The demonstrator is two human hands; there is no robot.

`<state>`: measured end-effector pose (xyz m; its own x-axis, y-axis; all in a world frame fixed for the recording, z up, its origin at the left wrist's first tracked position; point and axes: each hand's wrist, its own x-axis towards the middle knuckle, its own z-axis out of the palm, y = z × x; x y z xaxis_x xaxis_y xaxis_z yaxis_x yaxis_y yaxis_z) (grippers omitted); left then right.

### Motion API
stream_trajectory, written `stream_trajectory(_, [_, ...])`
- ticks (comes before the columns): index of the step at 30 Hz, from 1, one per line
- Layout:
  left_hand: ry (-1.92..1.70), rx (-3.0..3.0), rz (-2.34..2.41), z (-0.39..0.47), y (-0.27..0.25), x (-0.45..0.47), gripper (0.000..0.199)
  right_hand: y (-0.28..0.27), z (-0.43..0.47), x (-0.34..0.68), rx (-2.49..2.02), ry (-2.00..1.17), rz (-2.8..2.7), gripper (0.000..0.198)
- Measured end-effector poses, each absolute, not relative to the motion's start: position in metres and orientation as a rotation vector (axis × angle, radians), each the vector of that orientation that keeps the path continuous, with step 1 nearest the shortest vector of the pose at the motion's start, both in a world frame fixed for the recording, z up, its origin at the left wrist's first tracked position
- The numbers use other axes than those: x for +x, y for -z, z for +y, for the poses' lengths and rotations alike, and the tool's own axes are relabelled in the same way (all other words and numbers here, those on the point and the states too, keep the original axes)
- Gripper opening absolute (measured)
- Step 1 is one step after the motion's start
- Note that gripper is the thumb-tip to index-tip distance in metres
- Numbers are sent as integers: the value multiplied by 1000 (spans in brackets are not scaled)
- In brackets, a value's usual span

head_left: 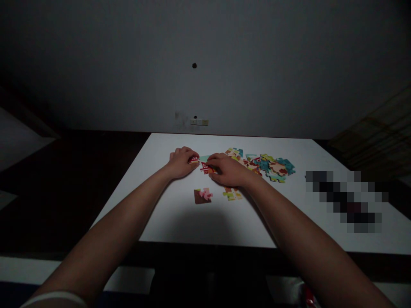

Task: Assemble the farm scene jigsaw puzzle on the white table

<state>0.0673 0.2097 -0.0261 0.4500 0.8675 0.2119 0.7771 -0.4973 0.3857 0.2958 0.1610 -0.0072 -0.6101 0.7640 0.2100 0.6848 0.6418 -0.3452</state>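
My left hand (183, 162) is closed on a red jigsaw puzzle piece (194, 159) above the middle of the white table. Just to its right, my right hand (226, 169) has its thumb and fingers on another red puzzle piece (205, 167) with a white mark. The two red pieces lie close side by side; whether they touch I cannot tell. A pale green piece (204, 158) shows behind them, partly hidden by my right hand. Nearer to me lie a brown and pink corner piece (203, 196) and a yellow-green piece (232, 194).
A heap of mixed puzzle pieces (272, 167) lies right of my right hand, some overlapping. Farther right on the white table (173, 226) is a dark, pixelated long object (346, 201). Behind the table stands a grey wall with sockets (199, 122).
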Motion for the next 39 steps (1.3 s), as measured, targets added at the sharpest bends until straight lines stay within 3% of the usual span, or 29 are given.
stream_trajectory(17, [-527, 2361, 1548, 210, 21, 70, 32, 6, 160, 294, -1215, -222, -2553, 29])
stream_trajectory(22, [-499, 2384, 1375, 212, 16, 58, 32, 8, 162, 298, -1223, -222, -2515, 25])
stream_trajectory(28, [-623, 2360, 1243, 214, 19, 50, 54, 12, 165, 302, -1240, -195, -2493, 26])
stream_trajectory(33, [-598, 2430, 1229, 209, 16, 51, 56, 14, 166, 302, -1241, -178, -2486, 23])
stream_trajectory(39, [-547, 2472, 1213, 204, 9, 54, 54, -20, 165, 324, -1371, -63, -2038, 28])
